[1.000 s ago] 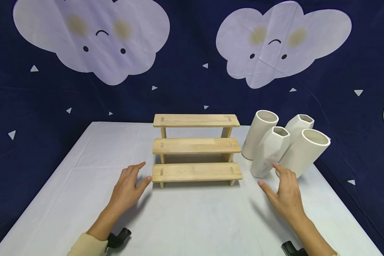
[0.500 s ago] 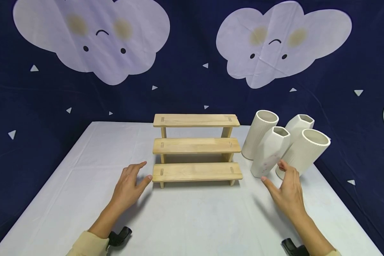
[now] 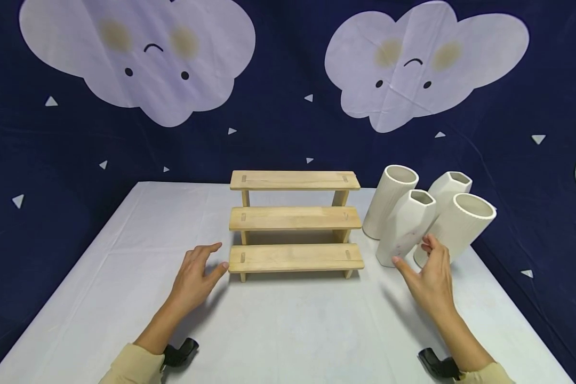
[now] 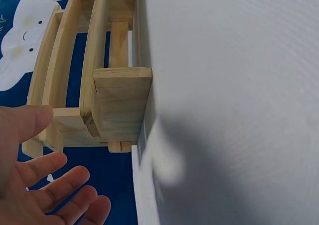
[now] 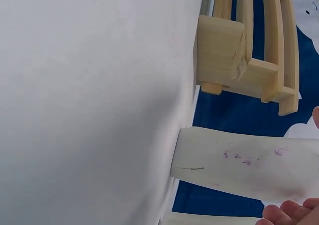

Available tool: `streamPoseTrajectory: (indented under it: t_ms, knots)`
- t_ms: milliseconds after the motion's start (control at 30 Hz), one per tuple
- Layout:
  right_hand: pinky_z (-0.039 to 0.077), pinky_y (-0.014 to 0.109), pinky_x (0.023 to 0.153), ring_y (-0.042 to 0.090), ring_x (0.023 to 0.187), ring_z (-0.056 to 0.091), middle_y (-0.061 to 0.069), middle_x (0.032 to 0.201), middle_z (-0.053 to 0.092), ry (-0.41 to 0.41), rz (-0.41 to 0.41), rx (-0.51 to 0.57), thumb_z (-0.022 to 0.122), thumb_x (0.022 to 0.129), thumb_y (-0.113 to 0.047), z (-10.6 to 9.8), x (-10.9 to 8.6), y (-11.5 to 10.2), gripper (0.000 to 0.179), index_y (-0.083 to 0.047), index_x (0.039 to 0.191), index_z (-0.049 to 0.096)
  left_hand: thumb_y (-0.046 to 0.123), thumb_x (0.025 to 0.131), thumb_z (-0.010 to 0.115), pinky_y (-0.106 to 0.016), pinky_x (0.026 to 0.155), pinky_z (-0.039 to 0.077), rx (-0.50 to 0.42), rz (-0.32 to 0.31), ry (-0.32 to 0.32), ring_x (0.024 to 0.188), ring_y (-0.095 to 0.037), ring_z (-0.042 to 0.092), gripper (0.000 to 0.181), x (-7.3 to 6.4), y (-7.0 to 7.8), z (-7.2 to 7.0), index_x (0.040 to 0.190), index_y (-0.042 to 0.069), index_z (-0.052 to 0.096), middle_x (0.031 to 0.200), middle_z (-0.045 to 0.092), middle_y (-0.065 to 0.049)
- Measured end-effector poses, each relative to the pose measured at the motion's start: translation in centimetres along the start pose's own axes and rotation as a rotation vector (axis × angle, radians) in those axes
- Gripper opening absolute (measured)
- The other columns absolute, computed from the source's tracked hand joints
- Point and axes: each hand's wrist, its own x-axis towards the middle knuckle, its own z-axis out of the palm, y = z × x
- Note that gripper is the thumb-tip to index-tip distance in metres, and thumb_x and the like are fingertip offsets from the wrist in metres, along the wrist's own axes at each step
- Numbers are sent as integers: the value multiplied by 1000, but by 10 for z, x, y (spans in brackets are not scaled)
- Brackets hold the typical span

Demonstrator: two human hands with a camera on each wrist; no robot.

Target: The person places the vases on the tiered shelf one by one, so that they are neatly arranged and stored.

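In the head view, my right hand (image 3: 432, 280) reaches toward the near faceted white vase (image 3: 405, 229), which stands upright. In the right wrist view, that vase (image 5: 234, 158) shows small purple marks; the fingertips (image 5: 286, 212) lie along one side of it, while the thumb is on the other side, apart from it. Whether the fingers touch it I cannot tell. My left hand (image 3: 194, 282) hovers with spread fingers off the left end of a three-step wooden shelf (image 3: 295, 258), holding nothing. In the left wrist view, the left hand (image 4: 45, 185) is beside the shelf (image 4: 122, 98).
Close around the near vase stand a ribbed round vase (image 3: 389, 205) at its left rear, another faceted vase (image 3: 444, 189) behind, and a wide ribbed vase (image 3: 461, 226) at its right. A white cloth covers the table (image 3: 288, 330). A dark blue cloud-print backdrop (image 3: 288, 133) hangs behind.
My right hand has moved slightly forward, its fingers slipping between the near faceted vase and the wide ribbed one. My left hand, the shelf and the vases look almost still.
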Motion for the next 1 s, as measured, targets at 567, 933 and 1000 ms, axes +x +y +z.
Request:
streamPoseTrajectory:
  t_ms: [567, 933, 1000]
  knots:
    - [35, 51, 99, 36, 116, 43, 27, 126, 42, -29, 156, 88, 79, 74, -10, 14, 16, 4, 92, -1, 145, 22, 18, 87, 67, -37, 84, 42, -121, -21, -19, 109, -25, 45, 45, 6, -7, 6, 129, 4, 56, 118, 57, -14]
    - [33, 51, 104, 38, 121, 42, 27, 131, 40, -79, 263, 100, 77, 78, -19, 17, 22, 3, 91, 1, 145, 20, 18, 86, 69, -39, 86, 43, -154, -4, -39, 110, -26, 45, 45, 9, -12, 10, 127, 5, 57, 125, 57, -13]
    - [33, 51, 103, 38, 121, 42, 27, 131, 41, -81, 270, 103, 77, 78, -19, 18, 23, 4, 89, 2, 144, 21, 18, 86, 69, -38, 85, 42, -162, -11, -42, 110, -26, 45, 44, 10, -11, 10, 127, 5, 58, 125, 57, -13]
